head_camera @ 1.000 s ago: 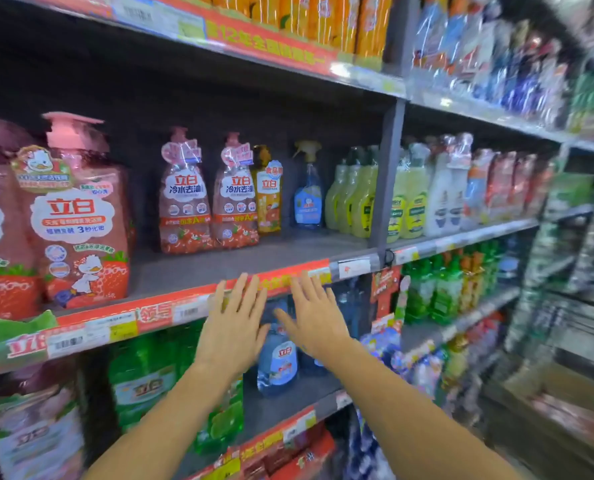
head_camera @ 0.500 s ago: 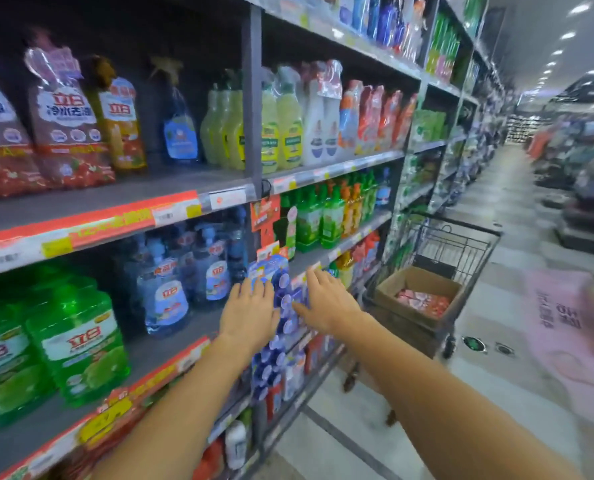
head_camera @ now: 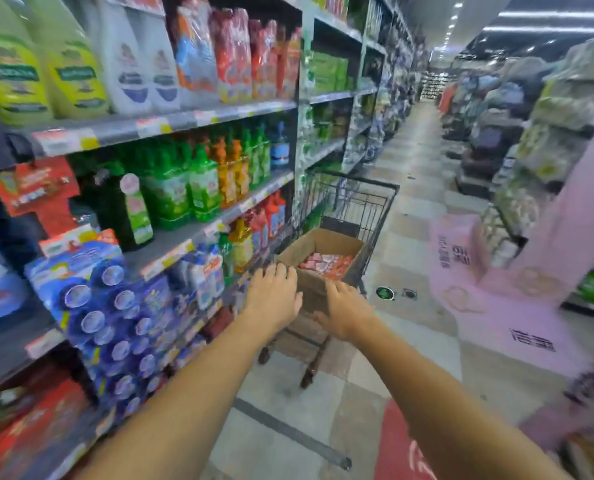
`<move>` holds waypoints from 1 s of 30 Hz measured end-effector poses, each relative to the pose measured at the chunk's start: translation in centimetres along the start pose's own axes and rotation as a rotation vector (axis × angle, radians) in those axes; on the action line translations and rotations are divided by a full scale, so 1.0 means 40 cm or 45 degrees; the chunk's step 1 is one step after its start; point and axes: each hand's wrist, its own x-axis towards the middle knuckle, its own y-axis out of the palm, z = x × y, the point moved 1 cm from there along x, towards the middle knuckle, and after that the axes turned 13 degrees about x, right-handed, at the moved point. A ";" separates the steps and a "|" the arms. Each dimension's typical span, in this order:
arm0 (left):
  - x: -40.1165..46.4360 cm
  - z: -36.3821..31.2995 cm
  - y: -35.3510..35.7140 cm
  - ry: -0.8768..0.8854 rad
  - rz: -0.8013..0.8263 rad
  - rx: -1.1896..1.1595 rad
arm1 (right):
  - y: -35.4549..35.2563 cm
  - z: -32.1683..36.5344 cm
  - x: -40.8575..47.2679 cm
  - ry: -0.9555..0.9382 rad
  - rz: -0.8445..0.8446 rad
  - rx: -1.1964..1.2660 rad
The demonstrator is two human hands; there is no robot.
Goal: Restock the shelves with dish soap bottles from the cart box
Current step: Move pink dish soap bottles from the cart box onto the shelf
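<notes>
A black wire cart stands in the aisle beside the shelves, carrying an open cardboard box. Inside the box lie red-and-pink dish soap packs. My left hand and my right hand are stretched out in front of me toward the box's near side, fingers straight, holding nothing. Whether they touch the box I cannot tell. The shelves on my left hold green, orange, yellow and white bottles.
Blue hanging packs jut out from the shelf edge at my left. Pink display stands line the right side of the aisle. Tiled floor runs on beyond the cart.
My view has swung right from the shelf to the aisle. Both hands left the shelf edge and moved down and right toward the cart box, which has come much closer.
</notes>
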 end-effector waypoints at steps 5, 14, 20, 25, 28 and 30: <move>0.152 -0.184 0.015 0.094 0.101 -0.050 | -0.033 -0.221 0.037 0.179 0.042 0.086; 0.445 -0.415 0.189 0.243 0.289 -0.063 | 0.004 -0.506 0.219 0.274 0.134 0.137; 0.736 -0.498 0.335 0.183 0.395 -0.145 | -0.035 -0.701 0.469 0.313 0.225 0.097; 0.934 -0.538 0.405 0.127 0.496 -0.127 | -0.054 -0.808 0.679 0.317 0.343 0.115; 1.027 -0.541 0.448 0.069 0.522 -0.148 | -0.054 -0.844 0.804 0.292 0.374 0.163; 1.077 -0.538 0.478 0.040 0.533 -0.179 | -0.048 -0.861 0.878 0.261 0.387 0.163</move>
